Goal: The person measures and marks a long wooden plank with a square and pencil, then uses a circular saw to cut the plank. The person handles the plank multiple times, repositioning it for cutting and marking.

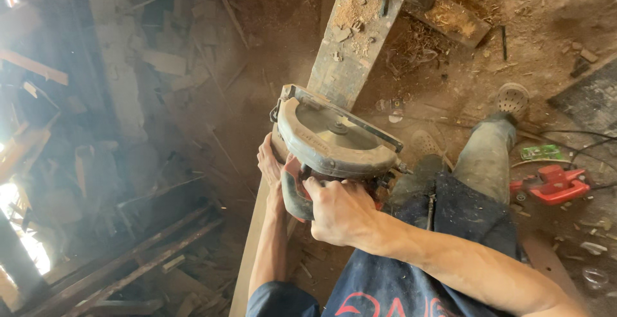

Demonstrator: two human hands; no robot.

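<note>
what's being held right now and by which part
The right hand grips the circular saw by its rear handle. The left hand presses against the saw's left side at the plank.

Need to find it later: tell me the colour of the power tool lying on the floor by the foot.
Red power tool, with black parts, in the head view.

One circular saw [334, 146], one plank [350, 53], two hands, perhaps one red power tool [553, 184]

Right hand [339, 213] grips circular saw [334, 146] on plank [350, 60]; left hand [270, 161] steadies the plank.
</note>
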